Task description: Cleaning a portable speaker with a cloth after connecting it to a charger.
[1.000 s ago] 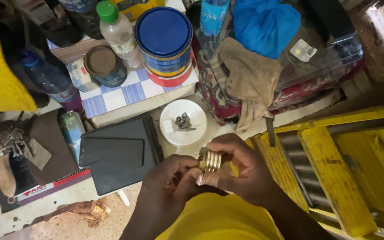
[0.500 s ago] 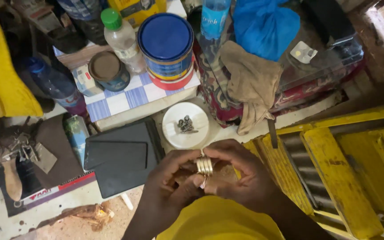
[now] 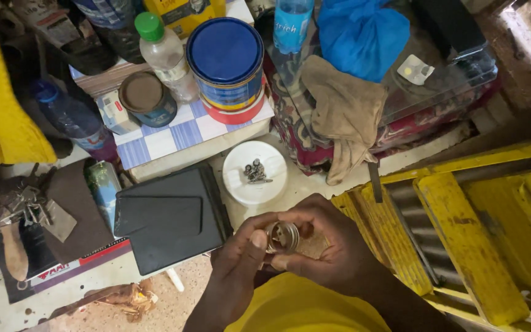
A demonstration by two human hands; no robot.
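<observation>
Both my hands meet low in the middle of the view around a small round metal part (image 3: 282, 236), brass and silver, with holes in its face. My left hand (image 3: 241, 258) pinches it from the left with thumb and fingers. My right hand (image 3: 333, 246) cups it from the right and below. Just above the hands a white round lid (image 3: 241, 184) lies on the floor with a few small dark screws (image 3: 255, 172) in it.
A black flat case (image 3: 170, 218) lies left of my hands. Behind it stand a blue tin (image 3: 227, 61), a brown-lidded tin (image 3: 145, 98) and a green-capped bottle (image 3: 164, 52). A tan rag (image 3: 345, 110) hangs by a blue bag (image 3: 364, 34). A yellow frame (image 3: 462, 233) fills the right.
The metal part has been turned in my hands: earlier its ribbed brass side showed, now its round face with holes points up. The view has shifted slightly.
</observation>
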